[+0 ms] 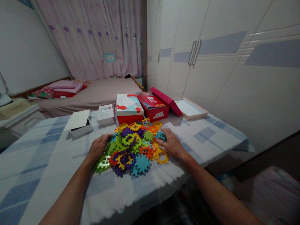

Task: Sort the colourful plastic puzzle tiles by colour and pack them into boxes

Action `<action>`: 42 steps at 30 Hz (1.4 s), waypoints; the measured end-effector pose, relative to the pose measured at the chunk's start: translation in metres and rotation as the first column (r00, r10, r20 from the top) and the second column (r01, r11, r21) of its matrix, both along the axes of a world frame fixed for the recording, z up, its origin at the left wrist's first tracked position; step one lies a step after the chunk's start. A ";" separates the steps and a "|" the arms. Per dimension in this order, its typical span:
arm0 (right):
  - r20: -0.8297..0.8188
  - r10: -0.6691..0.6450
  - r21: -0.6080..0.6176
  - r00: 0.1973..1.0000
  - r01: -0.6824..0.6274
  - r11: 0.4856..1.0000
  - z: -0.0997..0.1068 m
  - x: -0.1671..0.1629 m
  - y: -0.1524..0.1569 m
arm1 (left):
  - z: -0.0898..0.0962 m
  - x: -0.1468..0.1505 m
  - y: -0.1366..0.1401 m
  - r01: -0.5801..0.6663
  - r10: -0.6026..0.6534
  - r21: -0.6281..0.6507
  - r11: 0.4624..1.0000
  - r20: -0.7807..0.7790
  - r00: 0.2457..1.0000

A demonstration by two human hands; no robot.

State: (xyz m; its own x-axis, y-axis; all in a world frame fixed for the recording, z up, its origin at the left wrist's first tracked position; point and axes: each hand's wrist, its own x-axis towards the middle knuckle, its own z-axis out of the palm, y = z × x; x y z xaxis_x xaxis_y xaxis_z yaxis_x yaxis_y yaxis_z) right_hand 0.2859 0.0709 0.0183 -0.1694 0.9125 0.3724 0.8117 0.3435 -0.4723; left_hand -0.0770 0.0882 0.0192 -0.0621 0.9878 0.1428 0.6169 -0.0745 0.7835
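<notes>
A heap of plastic gear-shaped building pieces [140, 143] lies near the table's front edge, in green, yellow, orange, purple and blue. My left hand [99, 148] rests against the left side of the heap, its fingers stretched along the pieces. On the opposite side, my right hand [172, 144] touches the heap with thumb and fingers apart, beside a dark blue round piece [161, 135]. Neither hand grips a piece that I can make out. A light blue gear piece [142, 163] and a yellow frame piece [162, 156] lie at the near side.
Behind the heap stand a red and white box [130, 106], a red box [153, 106] with a tilted red lid [166, 101], and a shallow tray [195, 117]. Two small white boxes [82, 129] sit further left. A checked cloth [56, 156] covers the table.
</notes>
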 end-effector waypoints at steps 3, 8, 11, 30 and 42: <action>0.061 0.018 -0.026 0.998 -0.016 1.000 0.001 -0.001 0.000 | -0.004 -0.002 0.002 -0.012 0.012 -0.010 1.000 0.016 1.000; -0.028 -0.021 -0.015 0.999 0.021 1.000 0.004 0.005 0.000 | -0.006 -0.003 0.003 -0.014 0.015 -0.018 1.000 0.057 0.998; -0.106 -0.115 -0.026 0.988 0.113 0.993 0.002 0.018 0.006 | -0.004 -0.001 0.001 -0.023 0.023 0.003 1.000 0.032 0.999; -0.165 0.150 0.001 0.975 -0.151 0.988 0.032 0.012 -0.049 | 0.003 0.006 -0.002 -0.038 0.038 0.029 0.999 -0.016 0.999; 0.047 0.186 -0.027 0.981 -0.185 0.982 0.007 -0.069 -0.092 | -0.002 0.003 0.001 -0.017 0.020 0.050 0.999 -0.042 0.999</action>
